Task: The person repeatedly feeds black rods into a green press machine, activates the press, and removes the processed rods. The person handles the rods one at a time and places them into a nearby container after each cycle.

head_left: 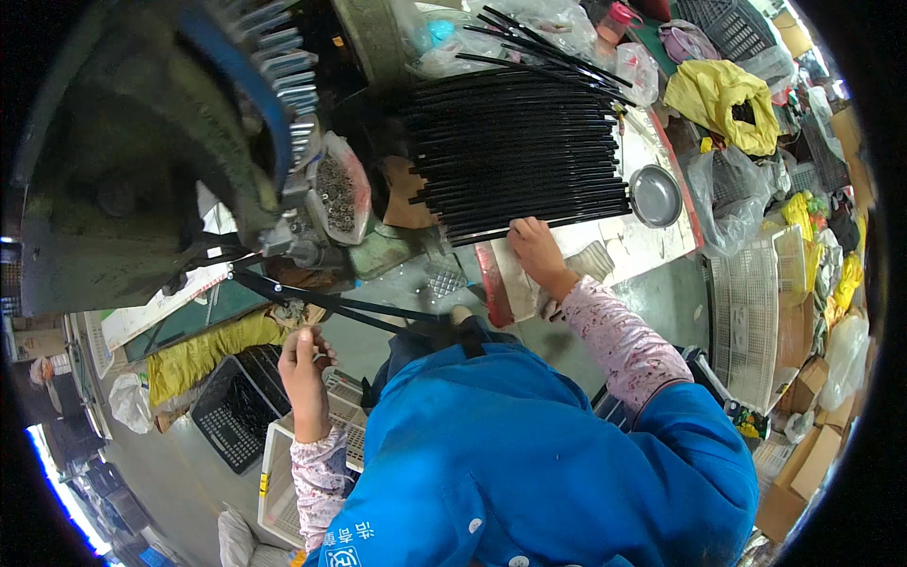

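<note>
We see the row of long, thin, glossy black rods lying on a white, red-edged work surface. At the row's near edge, our right hand has its fingers bunched narrowly by the closest rod; we cannot tell whether they grip it. Left of the row and nearer us, our left hand draws its fingers close, their hold unclear. We judge the rods light, stiff and slippery, best taken mid-length.
</note>
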`<move>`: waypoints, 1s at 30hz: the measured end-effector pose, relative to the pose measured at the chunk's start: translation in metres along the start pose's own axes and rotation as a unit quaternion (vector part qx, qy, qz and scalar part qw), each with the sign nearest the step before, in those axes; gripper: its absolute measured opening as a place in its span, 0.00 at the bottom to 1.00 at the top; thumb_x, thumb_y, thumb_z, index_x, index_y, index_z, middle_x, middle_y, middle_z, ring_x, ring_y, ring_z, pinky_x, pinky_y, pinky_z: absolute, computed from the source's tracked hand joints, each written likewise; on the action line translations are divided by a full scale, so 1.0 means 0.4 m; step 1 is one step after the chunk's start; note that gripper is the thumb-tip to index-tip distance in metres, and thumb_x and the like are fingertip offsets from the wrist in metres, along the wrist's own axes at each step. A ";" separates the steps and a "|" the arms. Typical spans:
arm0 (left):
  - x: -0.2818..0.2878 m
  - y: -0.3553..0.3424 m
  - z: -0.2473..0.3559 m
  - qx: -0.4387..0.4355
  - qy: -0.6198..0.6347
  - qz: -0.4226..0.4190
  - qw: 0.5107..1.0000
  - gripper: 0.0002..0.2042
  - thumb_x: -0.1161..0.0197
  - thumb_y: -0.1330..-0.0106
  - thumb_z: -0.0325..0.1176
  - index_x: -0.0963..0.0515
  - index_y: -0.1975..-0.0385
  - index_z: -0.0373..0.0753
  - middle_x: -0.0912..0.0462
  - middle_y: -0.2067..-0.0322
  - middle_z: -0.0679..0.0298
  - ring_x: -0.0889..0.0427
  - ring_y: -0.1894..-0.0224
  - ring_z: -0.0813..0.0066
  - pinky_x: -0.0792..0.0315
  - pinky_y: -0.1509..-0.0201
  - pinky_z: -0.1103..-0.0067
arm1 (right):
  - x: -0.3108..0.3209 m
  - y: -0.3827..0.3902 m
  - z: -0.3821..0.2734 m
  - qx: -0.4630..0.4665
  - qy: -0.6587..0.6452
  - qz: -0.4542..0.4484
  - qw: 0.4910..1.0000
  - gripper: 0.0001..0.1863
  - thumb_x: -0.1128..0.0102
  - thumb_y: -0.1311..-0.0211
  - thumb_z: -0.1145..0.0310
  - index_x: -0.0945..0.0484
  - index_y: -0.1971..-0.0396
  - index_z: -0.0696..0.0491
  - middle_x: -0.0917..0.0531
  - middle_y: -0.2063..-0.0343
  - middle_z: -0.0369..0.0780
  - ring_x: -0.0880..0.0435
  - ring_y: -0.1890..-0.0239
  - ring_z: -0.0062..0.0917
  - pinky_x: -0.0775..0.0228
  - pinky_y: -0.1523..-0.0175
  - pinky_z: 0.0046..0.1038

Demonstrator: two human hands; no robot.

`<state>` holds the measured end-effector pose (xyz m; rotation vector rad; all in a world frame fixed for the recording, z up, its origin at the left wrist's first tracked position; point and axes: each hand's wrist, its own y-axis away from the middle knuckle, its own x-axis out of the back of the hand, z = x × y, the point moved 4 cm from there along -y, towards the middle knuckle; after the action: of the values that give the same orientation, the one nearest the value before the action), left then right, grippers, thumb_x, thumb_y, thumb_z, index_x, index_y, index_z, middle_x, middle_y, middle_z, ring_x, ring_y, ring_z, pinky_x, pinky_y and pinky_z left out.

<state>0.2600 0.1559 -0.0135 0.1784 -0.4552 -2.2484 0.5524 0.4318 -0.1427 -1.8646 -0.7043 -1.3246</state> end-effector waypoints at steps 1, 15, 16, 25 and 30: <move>-0.003 0.005 0.005 -0.015 0.002 0.007 1.000 0.15 0.44 0.30 0.41 0.24 0.62 0.32 0.26 0.75 0.65 0.25 0.74 0.78 0.29 0.72 0.82 | -0.006 0.011 0.005 0.036 0.004 -0.007 0.999 0.06 0.46 0.49 0.71 0.27 0.70 0.53 0.26 0.67 0.40 0.27 0.60 0.34 0.35 0.54 0.34; -0.257 0.067 0.151 -0.071 0.011 -0.105 0.992 0.16 0.42 0.33 0.32 0.29 0.51 0.28 0.20 0.60 0.56 0.20 0.58 0.71 0.23 0.56 0.77 | 0.274 -0.206 -0.285 0.300 -0.186 0.122 0.928 0.10 0.46 0.50 0.67 0.31 0.69 0.54 0.26 0.56 0.45 0.24 0.59 0.36 0.29 0.56 0.34; -0.271 0.053 0.153 -0.095 0.078 -0.128 0.984 0.16 0.41 0.33 0.31 0.30 0.50 0.28 0.21 0.56 0.55 0.20 0.54 0.69 0.23 0.50 0.75 | 0.289 -0.225 -0.339 0.321 -0.178 0.137 0.920 0.09 0.45 0.51 0.67 0.30 0.70 0.54 0.25 0.57 0.43 0.24 0.59 0.34 0.29 0.57 0.32; -0.097 -0.057 0.164 -0.157 0.276 -0.021 0.948 0.11 0.44 0.32 0.30 0.32 0.52 0.36 0.21 0.55 0.52 0.18 0.55 0.66 0.21 0.48 0.69 | 0.320 -0.340 -0.507 0.173 -0.309 0.118 0.928 0.10 0.38 0.52 0.71 0.26 0.69 0.53 0.22 0.62 0.40 0.20 0.61 0.36 0.26 0.59 0.34; -0.056 -0.093 0.126 -0.121 0.331 0.001 0.936 0.08 0.44 0.32 0.29 0.29 0.56 0.36 0.21 0.59 0.57 0.19 0.61 0.70 0.20 0.54 0.73 | 0.328 -0.368 -0.537 0.112 -0.316 0.101 0.937 0.09 0.36 0.50 0.70 0.21 0.68 0.53 0.20 0.70 0.42 0.18 0.68 0.39 0.25 0.65 0.35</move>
<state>0.2350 0.2086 0.0184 0.7708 0.1835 -2.0591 0.3628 0.3457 0.0616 -2.1077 -0.9079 -0.4721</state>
